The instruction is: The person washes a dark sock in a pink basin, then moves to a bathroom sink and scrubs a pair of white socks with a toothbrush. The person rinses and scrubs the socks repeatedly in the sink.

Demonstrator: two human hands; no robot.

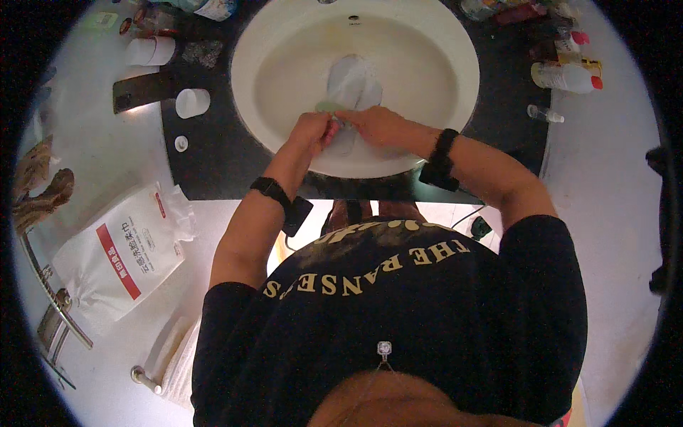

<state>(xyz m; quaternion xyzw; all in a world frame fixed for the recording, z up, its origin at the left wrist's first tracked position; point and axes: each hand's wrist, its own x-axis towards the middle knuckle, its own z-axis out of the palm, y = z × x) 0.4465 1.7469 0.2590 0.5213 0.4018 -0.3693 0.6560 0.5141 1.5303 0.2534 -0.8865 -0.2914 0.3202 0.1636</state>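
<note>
My left hand [314,129] and my right hand [380,125] meet over the front part of an oval white washbasin [288,64]. A pale green piece [326,107], perhaps soap, shows at the fingers of my left hand, which is curled around it. The index finger of my right hand reaches across to the same piece. Just beyond the hands, a whitish, wet-looking cloth [353,80] lies in the basin's bottom. A pale fold of material also shows below the fingers, but what my right fingers grip is hidden.
Black counter [213,160] surrounds the basin. To the left are a white cup [192,103], a small white cap [181,143], a phone [141,92] and a tissue pack [125,256]. Bottles [565,77] and a small clear vial [544,113] line the right side.
</note>
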